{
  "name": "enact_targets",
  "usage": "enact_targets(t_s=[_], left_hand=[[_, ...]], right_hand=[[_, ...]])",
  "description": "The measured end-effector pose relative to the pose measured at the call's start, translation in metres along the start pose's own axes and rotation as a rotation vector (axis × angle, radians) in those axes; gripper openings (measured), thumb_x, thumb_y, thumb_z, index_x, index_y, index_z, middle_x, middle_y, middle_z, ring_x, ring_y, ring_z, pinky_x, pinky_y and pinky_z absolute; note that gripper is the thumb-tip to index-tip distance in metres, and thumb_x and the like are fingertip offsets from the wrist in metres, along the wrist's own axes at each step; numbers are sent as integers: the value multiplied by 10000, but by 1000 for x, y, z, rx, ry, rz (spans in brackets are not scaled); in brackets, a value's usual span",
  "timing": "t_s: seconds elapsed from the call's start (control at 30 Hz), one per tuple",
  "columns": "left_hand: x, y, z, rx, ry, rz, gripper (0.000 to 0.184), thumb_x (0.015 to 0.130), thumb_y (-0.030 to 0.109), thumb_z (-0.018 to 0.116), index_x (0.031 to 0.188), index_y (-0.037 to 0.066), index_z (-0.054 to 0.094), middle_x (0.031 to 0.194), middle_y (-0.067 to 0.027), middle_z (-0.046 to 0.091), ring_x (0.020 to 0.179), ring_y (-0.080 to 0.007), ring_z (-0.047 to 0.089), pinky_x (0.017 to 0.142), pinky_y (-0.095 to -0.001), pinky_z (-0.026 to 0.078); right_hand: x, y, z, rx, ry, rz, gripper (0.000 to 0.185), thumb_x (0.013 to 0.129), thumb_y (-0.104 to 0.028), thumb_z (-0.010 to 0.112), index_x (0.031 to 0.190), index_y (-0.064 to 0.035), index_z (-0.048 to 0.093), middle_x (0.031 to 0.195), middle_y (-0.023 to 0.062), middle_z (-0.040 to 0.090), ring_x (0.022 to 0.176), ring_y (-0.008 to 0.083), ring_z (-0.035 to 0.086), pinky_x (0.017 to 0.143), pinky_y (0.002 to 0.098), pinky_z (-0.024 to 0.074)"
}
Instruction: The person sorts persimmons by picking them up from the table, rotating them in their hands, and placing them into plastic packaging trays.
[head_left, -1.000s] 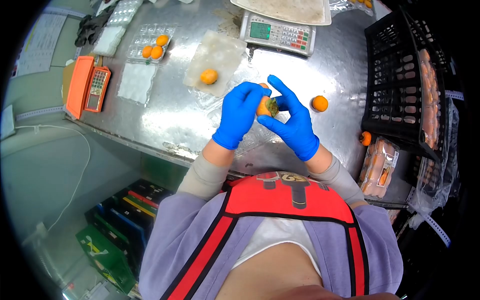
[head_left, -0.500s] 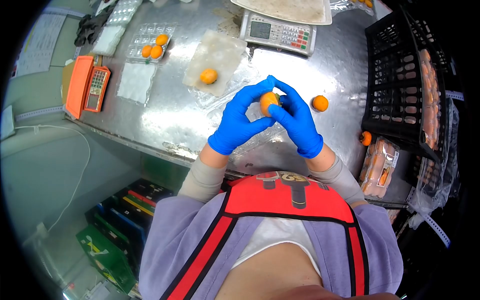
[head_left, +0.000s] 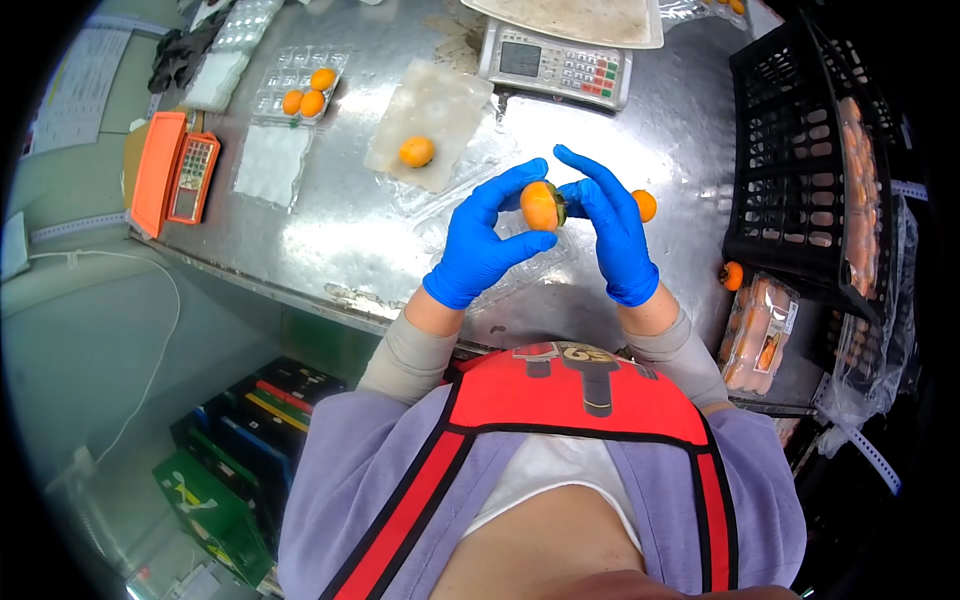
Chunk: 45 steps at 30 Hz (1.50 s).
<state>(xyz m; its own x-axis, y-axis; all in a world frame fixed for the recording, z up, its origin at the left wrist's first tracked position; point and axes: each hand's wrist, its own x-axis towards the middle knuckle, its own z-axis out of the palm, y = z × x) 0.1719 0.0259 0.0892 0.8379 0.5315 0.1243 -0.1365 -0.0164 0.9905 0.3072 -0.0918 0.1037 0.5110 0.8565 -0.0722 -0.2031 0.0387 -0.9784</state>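
Observation:
An orange persimmon [head_left: 539,206] with its green calyx facing right is held up above the metal table. My left hand [head_left: 482,238] in a blue glove grips it between fingers and thumb. My right hand [head_left: 618,230], gloved the same way, is just beside the calyx with its index finger stretched out. Whether its other fingertips touch the calyx I cannot tell. Partly behind the right hand sits a loose persimmon [head_left: 646,205]. Another persimmon [head_left: 416,152] lies on a translucent sheet [head_left: 440,100] to the left.
At the back left, a clear plastic tray [head_left: 275,85] holds three persimmons. A scale [head_left: 560,65] stands at the back, an orange calculator case [head_left: 160,170] at the left edge. On the right are a black crate [head_left: 790,190], a small persimmon [head_left: 731,276] and a filled clear pack [head_left: 760,335].
My right hand has come off the persimmon's body and shifted right, its thumb drawn back and index finger straightened. The persimmon stays in my left hand, more of it showing.

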Motion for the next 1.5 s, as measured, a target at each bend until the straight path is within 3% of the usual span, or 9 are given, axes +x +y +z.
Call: enact_targets(t_s=[0.2, 0.3, 0.57, 0.7, 0.77, 0.8, 0.87, 1.0, 1.5], left_hand=[[0, 0, -2, -114, 20, -39, 632, 703, 144, 791, 1265, 40, 521, 1259, -96, 561, 1094, -177, 561, 948, -315, 439], [-1, -3, -1, -184, 25, -69, 629, 709, 141, 786, 1266, 30, 516, 1259, -96, 560, 1087, -172, 562, 948, -309, 440], [-1, -3, -7, -336, -8, -294, 555, 766, 153, 748, 1249, 14, 512, 1171, -94, 584, 1065, -180, 566, 916, -319, 460], [0, -26, -23, -109, 2, -366, 546, 772, 161, 737, 1248, 16, 510, 1201, -88, 575, 1060, -172, 566, 894, -310, 466], [3, -39, -34, 386, 148, -79, 550, 750, 152, 735, 1239, 26, 517, 1151, -92, 598, 1026, -187, 582, 876, -320, 476], [3, -46, -38, 388, 149, -79, 550, 750, 152, 735, 1239, 26, 517, 1151, -92, 598, 1026, -187, 582, 876, -320, 476], [2, -59, -46, 881, 145, -54, 545, 715, 159, 735, 1213, 59, 536, 1114, -109, 606, 987, -252, 597, 856, -352, 481], [2, -79, -40, 1125, 47, 19, 579, 640, 244, 770, 1156, 126, 534, 999, -102, 578, 889, -311, 569, 746, -418, 477], [41, -59, -14, 1081, -140, 51, 530, 663, 203, 686, 1176, 142, 566, 1141, -93, 593, 1012, -312, 543, 865, -413, 453]], right_hand=[[-2, 2, -1, -103, 39, -150, 436, 909, -100, 540, 1330, -21, 458, 958, 44, 600, 893, 106, 556, 876, 269, 432], [-4, -11, 5, -283, 81, -423, 578, 772, -31, 636, 1323, -24, 461, 1171, 115, 591, 1040, 188, 574, 935, 334, 421], [5, -4, 8, -688, -80, -708, 606, 714, -27, 676, 1290, -78, 496, 1241, 94, 559, 1030, 297, 558, 873, 368, 460], [6, 14, -1, -767, -94, -634, 596, 739, -61, 676, 1304, -81, 485, 1246, 88, 559, 1051, 280, 548, 897, 366, 442], [6, 26, -5, -650, 36, -441, 602, 767, -107, 677, 1330, -87, 465, 1208, 85, 573, 1076, 259, 534, 927, 370, 416], [6, 34, -10, -648, 35, -442, 602, 767, -107, 677, 1330, -87, 465, 1208, 85, 573, 1076, 259, 534, 927, 370, 416], [7, 52, -24, -690, 92, -291, 621, 785, -147, 680, 1356, -93, 442, 1151, 88, 585, 1102, 243, 515, 958, 375, 387], [6, 79, -33, -508, 120, -182, 559, 811, -114, 664, 1334, -79, 472, 1079, 93, 599, 1007, 206, 570, 889, 336, 459], [6, 83, -38, -569, 75, -160, 555, 786, -83, 636, 1323, -116, 497, 1006, 91, 624, 951, 204, 591, 845, 327, 475]])
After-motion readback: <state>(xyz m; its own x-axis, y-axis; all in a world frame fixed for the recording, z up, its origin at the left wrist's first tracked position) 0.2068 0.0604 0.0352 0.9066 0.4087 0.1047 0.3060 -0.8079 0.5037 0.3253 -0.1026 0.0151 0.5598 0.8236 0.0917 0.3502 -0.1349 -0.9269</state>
